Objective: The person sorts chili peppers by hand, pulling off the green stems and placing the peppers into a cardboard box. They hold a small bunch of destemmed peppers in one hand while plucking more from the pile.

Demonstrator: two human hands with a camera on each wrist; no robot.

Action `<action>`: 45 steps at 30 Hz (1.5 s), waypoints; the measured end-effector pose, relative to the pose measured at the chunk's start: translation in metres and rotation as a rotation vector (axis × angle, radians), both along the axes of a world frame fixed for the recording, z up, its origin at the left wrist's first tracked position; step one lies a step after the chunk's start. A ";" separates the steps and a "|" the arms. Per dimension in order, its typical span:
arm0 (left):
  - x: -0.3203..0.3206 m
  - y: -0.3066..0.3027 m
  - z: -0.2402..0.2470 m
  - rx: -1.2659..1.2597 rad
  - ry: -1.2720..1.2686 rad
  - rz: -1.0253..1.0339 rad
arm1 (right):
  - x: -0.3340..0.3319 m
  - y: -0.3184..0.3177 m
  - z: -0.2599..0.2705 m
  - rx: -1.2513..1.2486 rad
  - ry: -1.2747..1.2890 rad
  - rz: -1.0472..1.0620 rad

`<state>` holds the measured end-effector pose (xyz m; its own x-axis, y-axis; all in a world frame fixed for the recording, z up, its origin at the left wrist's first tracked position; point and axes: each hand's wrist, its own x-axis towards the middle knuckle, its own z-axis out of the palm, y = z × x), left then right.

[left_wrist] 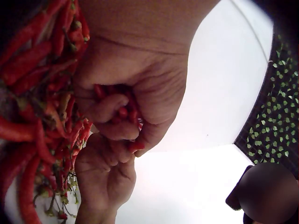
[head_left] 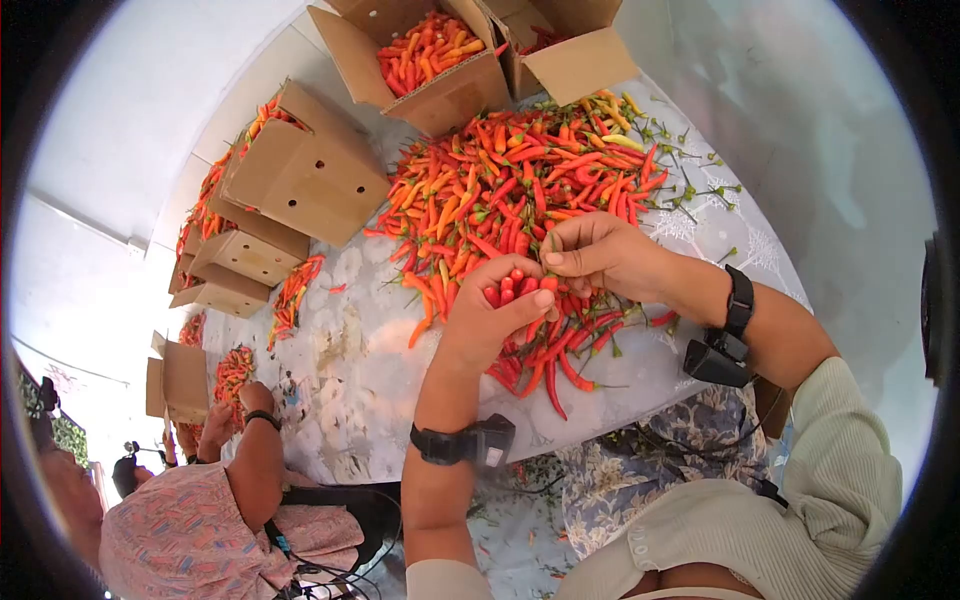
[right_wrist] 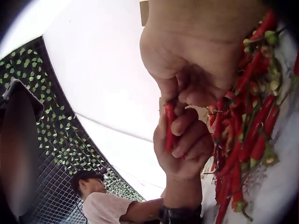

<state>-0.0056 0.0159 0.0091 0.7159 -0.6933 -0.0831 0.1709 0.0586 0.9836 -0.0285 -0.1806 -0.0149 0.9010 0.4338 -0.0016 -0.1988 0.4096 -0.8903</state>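
Observation:
My left hand holds several red chili peppers in its curled fingers, their tips showing above the thumb. Just to its right, my right hand pinches the green stem end of one chili. The right wrist view shows that red chili upright between the left thumb and fingers, with the right thumb and fingertips at its top. In the left wrist view more red chilies are tucked inside the left palm. Both hands are close over the near side of a large chili pile.
Cardboard boxes filled with chilies stand along the table's far and left sides. Loose green stems lie on the patterned tablecloth at the right. Another person works at a smaller chili heap on the left.

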 end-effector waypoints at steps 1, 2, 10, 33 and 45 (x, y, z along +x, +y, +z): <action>0.001 0.000 -0.001 -0.010 0.001 -0.010 | -0.001 0.000 0.002 0.016 0.027 0.004; 0.001 0.001 -0.002 -0.022 -0.007 -0.020 | -0.002 0.000 0.004 0.032 0.055 0.009; 0.004 0.002 -0.004 -0.092 0.019 0.065 | 0.001 -0.011 0.020 0.168 0.038 -0.236; 0.003 0.001 -0.006 -0.068 -0.081 0.172 | -0.018 0.011 0.018 -0.548 -0.722 -0.360; 0.006 0.003 0.000 -0.094 -0.056 0.351 | -0.037 -0.010 0.120 -0.154 -1.515 -1.289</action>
<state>0.0000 0.0187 0.0087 0.9130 -0.4077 0.0154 0.0702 0.1941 0.9785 -0.0651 -0.1904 0.1053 -0.0712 -0.2826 0.9566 0.9088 -0.4137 -0.0546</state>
